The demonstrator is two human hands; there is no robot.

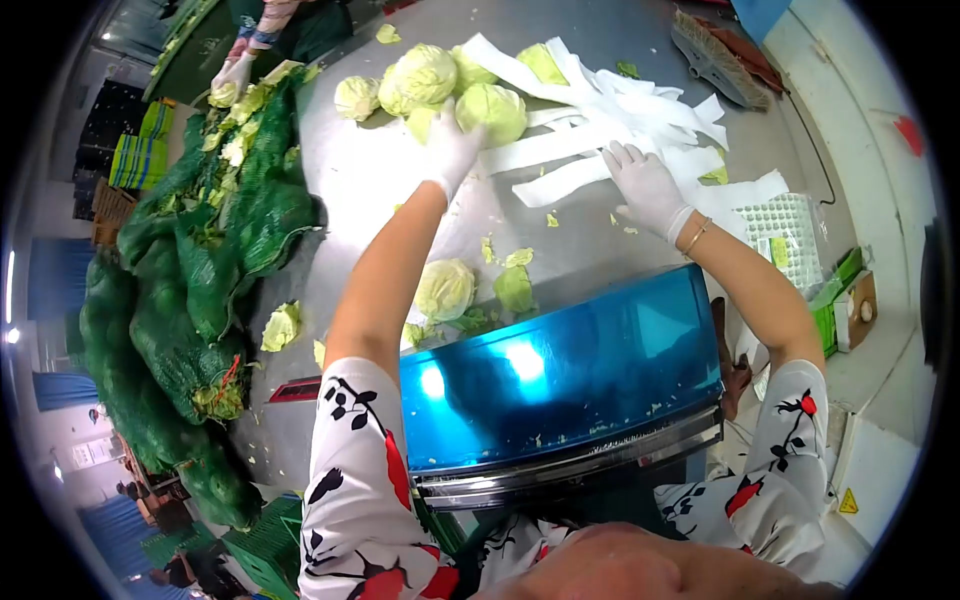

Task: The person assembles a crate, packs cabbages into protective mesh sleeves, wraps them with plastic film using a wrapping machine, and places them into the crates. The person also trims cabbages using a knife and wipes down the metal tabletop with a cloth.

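My left hand (450,152), in a white glove, reaches in at the near side of a group of cabbages. Its fingers are stretched out against a pale green cabbage (422,122), and a rounder cabbage (492,113) is just to the right of them. My right hand (646,188), also gloved, lies with fingers apart at the near edge of a loose pile of white strips (630,108); whether it touches a strip is hard to tell. Closer to me, a cut-looking cabbage (444,290) and a loose leaf (513,288) lie on the metal table (385,235).
A shiny blue wrapping machine (560,370) stands directly before me. Green net sacks (190,290) of cabbages line the left side. A brush (715,60) lies at the back right, a white egg-crate-like tray (785,240) at the right. Another person's gloved hands (235,75) handle leaves at upper left.
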